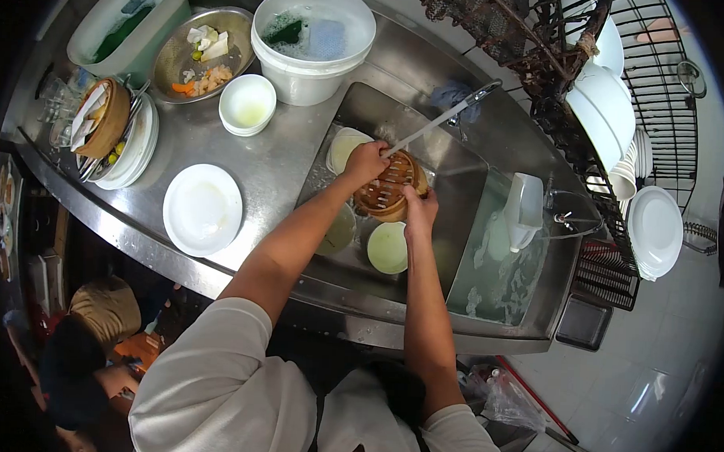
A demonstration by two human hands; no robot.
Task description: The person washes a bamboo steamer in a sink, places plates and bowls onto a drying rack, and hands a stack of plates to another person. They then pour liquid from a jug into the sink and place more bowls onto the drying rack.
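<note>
A round bamboo steamer basket (386, 188) is held over the left sink basin (460, 170), under the stream from the faucet (482, 92). My left hand (366, 162) grips its upper left rim, and my right hand (421, 210) holds its lower right side. Slats show across the basket, with water running over them. Below it in the basin lie a pale green bowl (387, 248), another bowl (337, 231) partly hidden by my left arm, and a whitish bowl (347, 148) beyond my left hand.
Left on the steel counter are a white plate (202, 210), small bowls (247, 104), a soapy bucket (312, 45), a metal bowl of scraps (166, 68) and stacked plates (141, 150). The right basin holds cloudy water (496, 270). A dish rack (670, 93) hangs right. A person (78, 359) is at lower left.
</note>
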